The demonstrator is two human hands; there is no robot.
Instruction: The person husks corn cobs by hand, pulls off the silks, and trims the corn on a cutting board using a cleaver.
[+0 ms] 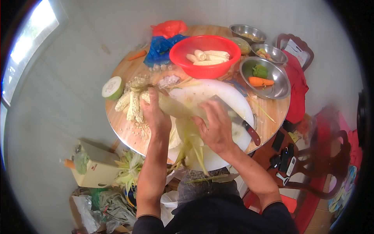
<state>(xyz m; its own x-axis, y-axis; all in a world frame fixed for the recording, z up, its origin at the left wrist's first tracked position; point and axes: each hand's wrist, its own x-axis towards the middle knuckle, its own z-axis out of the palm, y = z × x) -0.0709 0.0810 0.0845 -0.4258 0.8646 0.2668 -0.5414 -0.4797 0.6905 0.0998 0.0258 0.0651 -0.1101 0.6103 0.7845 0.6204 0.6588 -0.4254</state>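
Note:
An ear of corn (171, 106) with pale green husk lies slantwise over the white round board (243, 102). My left hand (156, 112) is wrapped round its silk end, thumb on top. Close to its other end is my right hand (216, 126), blurred, its fingers apart and holding nothing that I can make out. Peeled husk strips (193, 150) hang below, toward the board's near edge. A knife with a brown handle (251, 133) rests on the board at the right, its blade partly behind my right hand. Stripped cobs (133, 105) are heaped left of my left hand.
A red basket (205, 70) with corn stands at the back of the wooden table (120, 84). Right of it are metal bowls (282, 84), one holding a carrot and a green pepper. A cut gourd (113, 88) sits at the left edge. A chair (335, 167) stands right.

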